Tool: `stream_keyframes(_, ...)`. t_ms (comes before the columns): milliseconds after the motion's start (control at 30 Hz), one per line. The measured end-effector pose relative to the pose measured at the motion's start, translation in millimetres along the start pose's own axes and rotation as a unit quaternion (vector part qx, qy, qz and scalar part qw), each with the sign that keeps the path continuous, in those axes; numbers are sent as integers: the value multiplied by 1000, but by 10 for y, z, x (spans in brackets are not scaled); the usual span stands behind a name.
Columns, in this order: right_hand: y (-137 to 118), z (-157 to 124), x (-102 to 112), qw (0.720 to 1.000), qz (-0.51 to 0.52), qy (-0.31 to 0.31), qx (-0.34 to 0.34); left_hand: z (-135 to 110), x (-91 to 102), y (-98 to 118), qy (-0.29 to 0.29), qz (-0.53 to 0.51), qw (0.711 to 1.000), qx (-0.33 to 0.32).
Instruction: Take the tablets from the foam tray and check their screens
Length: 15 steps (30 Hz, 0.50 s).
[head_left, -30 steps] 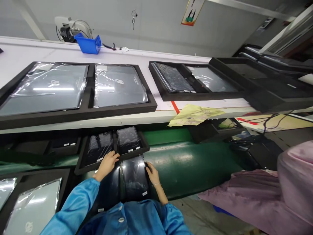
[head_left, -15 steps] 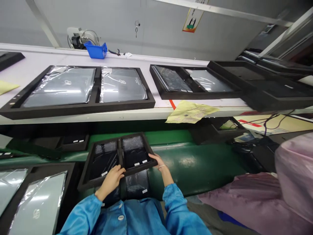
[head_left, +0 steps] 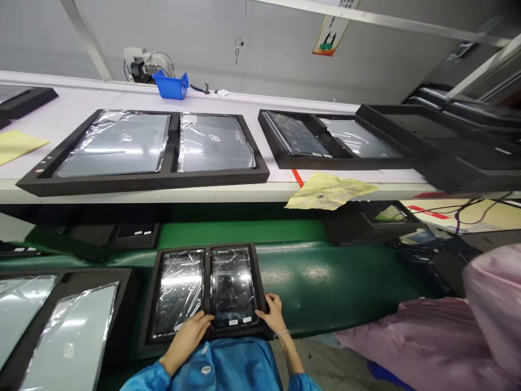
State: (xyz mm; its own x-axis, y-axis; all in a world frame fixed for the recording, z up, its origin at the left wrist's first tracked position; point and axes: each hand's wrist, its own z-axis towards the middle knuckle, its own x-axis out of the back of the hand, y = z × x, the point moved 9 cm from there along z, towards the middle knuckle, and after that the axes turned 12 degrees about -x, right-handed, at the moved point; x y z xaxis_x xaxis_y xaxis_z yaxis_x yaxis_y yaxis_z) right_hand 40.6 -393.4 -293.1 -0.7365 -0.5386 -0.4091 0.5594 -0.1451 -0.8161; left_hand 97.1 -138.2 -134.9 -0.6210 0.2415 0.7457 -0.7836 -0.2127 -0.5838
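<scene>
A black foam tray (head_left: 207, 288) lies in front of me, near my body, over the green surface. Its two compartments hold dark, glossy screen panels in clear film, a left panel (head_left: 181, 293) and a right panel (head_left: 233, 285), with small white labels at their near ends. My left hand (head_left: 189, 335) grips the tray's near edge around the divider, fingers closed over the rim. At the near right corner my right hand (head_left: 274, 315) is closed on the side, thumb over the rim. The undersides of both grips are hidden.
Foam trays with film-wrapped laptop lids (head_left: 126, 141) stand on the white shelf (head_left: 228, 190) above. Another tray with silver lids (head_left: 73, 331) is at my left. A yellow paper (head_left: 331, 190) hangs over the shelf edge. A co-worker's pink sleeve (head_left: 402, 331) is at right.
The tray has come down and toward my body from a tilted, raised position, covering the similar panels beneath. Both hands have moved nearer with it. The view has shifted slightly left.
</scene>
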Motion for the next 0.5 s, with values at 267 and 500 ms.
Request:
stream_keyframes(267, -1155, -136, -1027, 966, -225, 36, 125, 510, 649, -537, 187, 191, 938, 220)
stream_keyframes(500, -1329, -2, -1566, 943, -317, 52, 85, 650, 587, -508, 192, 238, 918, 251)
